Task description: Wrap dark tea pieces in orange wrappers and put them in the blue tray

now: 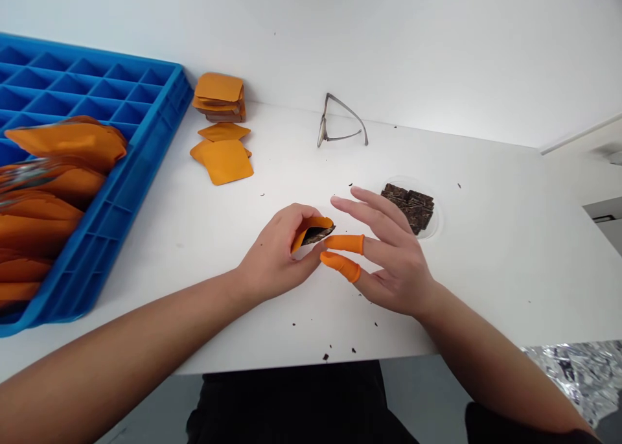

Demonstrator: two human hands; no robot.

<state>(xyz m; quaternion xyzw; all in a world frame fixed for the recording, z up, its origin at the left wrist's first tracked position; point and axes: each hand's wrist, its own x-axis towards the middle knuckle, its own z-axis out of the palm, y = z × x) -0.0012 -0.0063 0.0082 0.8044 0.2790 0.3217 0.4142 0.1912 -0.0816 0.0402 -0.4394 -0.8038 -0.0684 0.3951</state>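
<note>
My left hand (284, 253) is wrapped round a small orange paper pouch (297, 242), holding its mouth apart toward the right. Inside the pouch's mouth shows a dark, flaky piece (315, 235), like pressed tea leaf. Close by on the right is my right hand (389, 249), its fingers spread. Orange rubber cots cover its thumb and index finger, whose tips are at the pouch's mouth; I see nothing held between them. Behind that hand, a clear round dish (437, 227) holds several dark pressed pieces (408, 207), partly hidden by the fingers.
On the left stands a blue divided crate (140, 165) with several filled orange pouches (68, 146). Beside it are a stack of orange pouches (219, 89) and a few loose ones (228, 162). Glasses (340, 137) lie near the wall. Dark crumbs dot the white table (486, 269).
</note>
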